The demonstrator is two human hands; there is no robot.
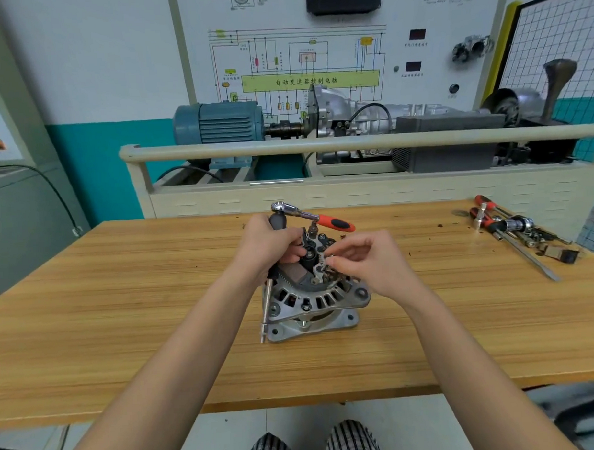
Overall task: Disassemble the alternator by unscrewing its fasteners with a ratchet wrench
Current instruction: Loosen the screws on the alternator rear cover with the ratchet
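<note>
The fingertips [332, 264] of the right hand [374, 262] are seen pinched together on a small metal part on top of the alternator [311, 291]; what exactly is pinched is too small to be made out. The left hand [269, 246] is curled around the black, far-left part of the alternator's top, its fingers closed on it and its thumb laid toward the centre. A dark-handled tool [267, 303] is seen below that hand, its metal shaft running down the alternator's left side to the table; whether it is gripped by the hand cannot be told.

The alternator is stood upright on its flat base at the middle of the wooden table [124, 332], slotted housing and exposed rear parts facing up. The ratchet wrench [314, 217] is seated on a socket at the far edge of the alternator's top, its chrome head pointed left and its orange-and-black handle pointed right; it is touched by neither hand.

At the table's far right, a cluster of screwdrivers and sockets [514, 229] is laid, well apart from the alternator. Behind the table, a training bench is set with a blue electric motor [218, 121] and a wiring diagram board [308, 66]
</note>
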